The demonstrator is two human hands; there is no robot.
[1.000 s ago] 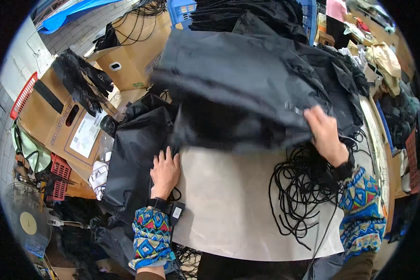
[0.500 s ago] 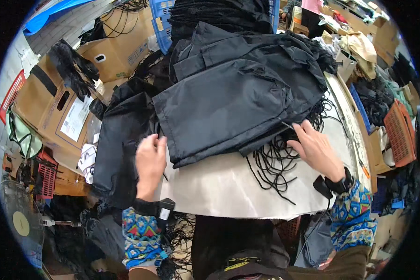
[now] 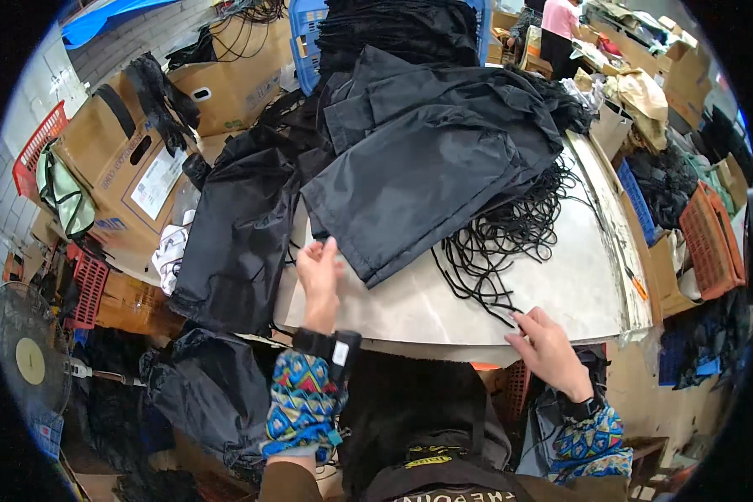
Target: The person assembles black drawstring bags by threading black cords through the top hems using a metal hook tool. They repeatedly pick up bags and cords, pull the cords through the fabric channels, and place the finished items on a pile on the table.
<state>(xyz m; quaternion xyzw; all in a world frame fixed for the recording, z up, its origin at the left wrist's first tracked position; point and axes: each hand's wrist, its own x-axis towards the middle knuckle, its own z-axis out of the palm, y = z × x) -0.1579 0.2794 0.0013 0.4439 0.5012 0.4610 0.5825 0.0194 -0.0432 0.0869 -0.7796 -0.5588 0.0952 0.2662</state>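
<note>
A flat black fabric bag [image 3: 410, 192] lies slanted across the top of a heap of similar black pieces [image 3: 452, 88] on the pale tabletop. My left hand [image 3: 318, 276] is at its lower left corner, fingers curled together; whatever they hold is hidden. Toward the front right of the table, my right hand [image 3: 548, 347] pinches the end of a black cord [image 3: 498, 309] between thumb and fingers. That cord runs back into a tangle of black cords [image 3: 519, 226] spilling from beneath the bag.
More black fabric [image 3: 234, 243] hangs over the table's left side. Behind the heap stands a blue crate [image 3: 307, 50] with black material. Cardboard boxes [image 3: 142, 180] and a fan [image 3: 29, 360] are at left. Orange crates [image 3: 711, 238] stand right; a person in pink [image 3: 559, 21] is far off.
My right hand has come down from the bag's right edge toward the table's front and now pinches a cord end. The left hand remains by the bag's corner. The whole view has shifted slightly.
</note>
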